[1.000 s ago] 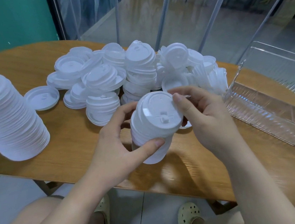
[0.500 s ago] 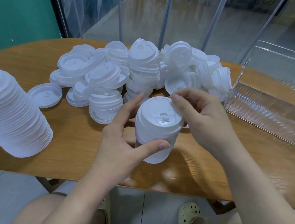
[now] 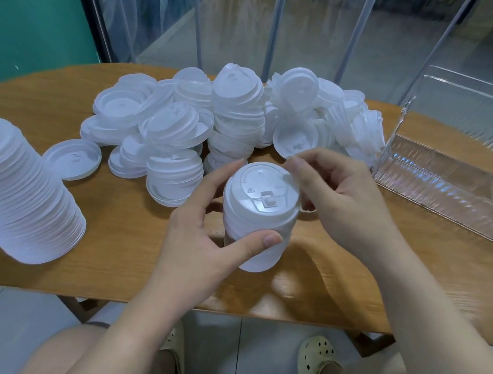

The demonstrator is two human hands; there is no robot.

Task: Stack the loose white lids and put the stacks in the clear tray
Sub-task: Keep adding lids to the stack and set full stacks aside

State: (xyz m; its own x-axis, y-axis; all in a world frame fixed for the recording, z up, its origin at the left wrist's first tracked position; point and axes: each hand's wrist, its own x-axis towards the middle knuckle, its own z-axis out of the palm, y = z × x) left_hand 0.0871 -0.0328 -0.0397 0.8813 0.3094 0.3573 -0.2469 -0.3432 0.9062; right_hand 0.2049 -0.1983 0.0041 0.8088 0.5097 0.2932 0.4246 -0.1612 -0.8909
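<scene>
Above the counter [image 3: 130,263] our left hand [image 3: 196,239] grips the lid stack [image 3: 259,225] steady while our right hand [image 3: 336,194] pinches its top lid's rim, seating it squarely.

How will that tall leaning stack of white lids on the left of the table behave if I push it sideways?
The tall leaning stack of white plastic lids would probably tip or shear apart: it already slants and nothing braces it. The lids look thin, so it is likely light and would slide easily on the smooth wooden table. Spilled lids are round and may roll.
</scene>
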